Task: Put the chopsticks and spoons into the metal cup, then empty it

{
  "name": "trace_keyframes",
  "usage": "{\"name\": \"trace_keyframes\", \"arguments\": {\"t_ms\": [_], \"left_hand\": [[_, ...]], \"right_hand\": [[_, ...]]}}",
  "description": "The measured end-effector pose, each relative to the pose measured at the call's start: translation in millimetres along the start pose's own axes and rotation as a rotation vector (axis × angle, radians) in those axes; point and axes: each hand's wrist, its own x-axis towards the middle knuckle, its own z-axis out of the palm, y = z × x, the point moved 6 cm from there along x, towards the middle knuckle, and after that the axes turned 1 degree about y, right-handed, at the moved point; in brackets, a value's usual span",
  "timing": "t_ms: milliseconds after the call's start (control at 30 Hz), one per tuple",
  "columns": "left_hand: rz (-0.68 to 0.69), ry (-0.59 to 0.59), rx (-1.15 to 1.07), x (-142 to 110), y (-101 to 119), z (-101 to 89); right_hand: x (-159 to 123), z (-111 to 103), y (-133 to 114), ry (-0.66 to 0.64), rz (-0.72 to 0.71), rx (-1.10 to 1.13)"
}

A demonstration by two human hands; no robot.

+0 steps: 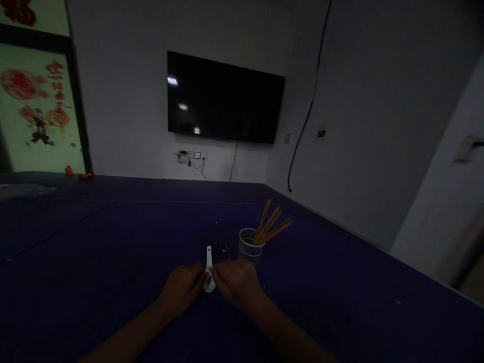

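A white soup spoon (209, 256) lies in front of me on the dark blue table, its handle pointing away and its bowl toward me. My left hand (182, 288) pinches the spoon's left side where handle meets bowl. From the right, my right hand (239, 283) has its thumb and fingers closed at the same part. Just beyond my right hand stands a grey cup (250, 248), partly hidden by it. Several wooden chopsticks (269, 227) lean out of the cup to the right. Two thin dark utensils (228, 248) lie between spoon and cup, their near ends hidden.
The blue tabletop (151, 227) reaches to the walls, with seams across it. Small orange items (69, 171) and a clear plastic sheet (28, 190) are at the far left. A black cable (302, 131) hangs down the right wall; a television (225, 98) is mounted ahead.
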Motion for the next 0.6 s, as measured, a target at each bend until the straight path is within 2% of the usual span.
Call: {"name": "trace_keyframes", "arguments": {"t_ms": [133, 233, 367, 600], "left_hand": [[0.02, 0.022, 0.014, 0, 0, 3.2], [0.023, 0.026, 0.039, 1, -1, 6.1], [0.028, 0.044, 0.057, 2, -1, 7.2], [0.059, 0.019, 0.043, 2, 0, 7.7]], "right_hand": [[-10, 32, 7, -0.365, 0.198, 0.071], [-14, 39, 13, -0.528, 0.287, 0.066], [-15, 40, 15, -0.615, 0.335, 0.067], [-16, 40, 16, -0.617, 0.371, 0.072]]}}
